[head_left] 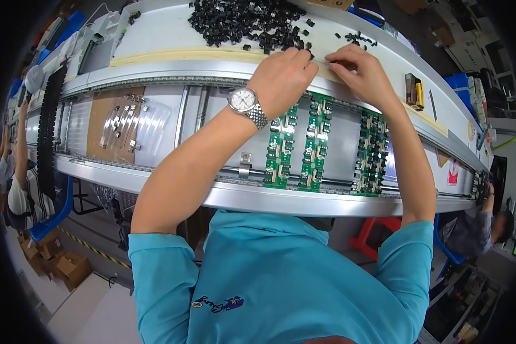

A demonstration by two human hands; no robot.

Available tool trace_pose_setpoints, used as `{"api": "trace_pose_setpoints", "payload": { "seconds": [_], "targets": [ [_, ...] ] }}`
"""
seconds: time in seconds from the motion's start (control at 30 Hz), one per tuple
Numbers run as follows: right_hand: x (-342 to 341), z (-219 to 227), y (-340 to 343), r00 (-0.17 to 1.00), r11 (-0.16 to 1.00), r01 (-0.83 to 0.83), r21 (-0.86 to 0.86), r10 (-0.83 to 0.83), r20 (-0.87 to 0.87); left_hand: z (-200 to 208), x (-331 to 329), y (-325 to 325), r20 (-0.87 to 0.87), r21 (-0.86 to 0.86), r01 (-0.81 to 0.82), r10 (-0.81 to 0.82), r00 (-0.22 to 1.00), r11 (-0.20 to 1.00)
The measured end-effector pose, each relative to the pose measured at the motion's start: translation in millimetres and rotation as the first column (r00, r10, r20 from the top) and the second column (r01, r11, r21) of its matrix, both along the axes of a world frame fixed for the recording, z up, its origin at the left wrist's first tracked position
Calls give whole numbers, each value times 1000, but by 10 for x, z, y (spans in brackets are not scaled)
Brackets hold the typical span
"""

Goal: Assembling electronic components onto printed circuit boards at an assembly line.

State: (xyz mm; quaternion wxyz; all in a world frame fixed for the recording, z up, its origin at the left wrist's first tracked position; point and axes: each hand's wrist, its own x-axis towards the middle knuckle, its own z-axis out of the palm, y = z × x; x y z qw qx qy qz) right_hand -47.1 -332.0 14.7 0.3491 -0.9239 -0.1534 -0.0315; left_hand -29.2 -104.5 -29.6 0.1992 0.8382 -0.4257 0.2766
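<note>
My left hand [285, 80], a watch [243, 101] on its wrist, is at the far side of the rail with its fingers curled closed. A dark bit shows at its fingertips, but I cannot make out what they hold. To its right, my right hand [364, 73] bends thumb and forefinger together in a pinch; anything between the tips is too small to name. Just beyond the hands lies a big heap of small black parts [229, 23]. Nearer to me, below the hands, green circuit boards [315, 152] with black and metal components lie across the conveyor rails.
Silver rails [258, 199] run left to right before me. Several small black parts [358, 39] lie scattered beyond my right hand. A black-and-yellow box [414, 92] stands farther right. At left, a clear plastic tray [129, 129] holds metal pieces. Other people sit at both ends.
</note>
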Motion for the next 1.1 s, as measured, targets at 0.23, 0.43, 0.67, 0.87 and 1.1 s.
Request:
{"api": "trace_pose_setpoints", "payload": {
  "seconds": [0.23, 0.43, 0.67, 0.87, 1.1],
  "targets": [
    [-680, 182, -77, 970, 959, -65, 278, 125, -207, -91, 5, -6, -106, -43, -30, 25, 994, 999],
    [-1106, 121, 90, 953, 930, 21, 367, 92, -289, 40, -152, 33, -689, -333, 28, -264, 675, 942],
    [-1273, 56, 188, 996, 996, -81, 28, 82, -34, 406, -309, 176, -870, -470, -88, -444, 216, 878],
    [-1276, -18, 188, 985, 979, -143, -146, 155, 72, 484, -343, 194, -869, -356, 15, -337, 364, 934],
    [-1235, -73, 171, 960, 944, -206, -258, 246, 135, 447, -417, 226, -809, -218, 105, -240, 537, 970]
  ]
}}
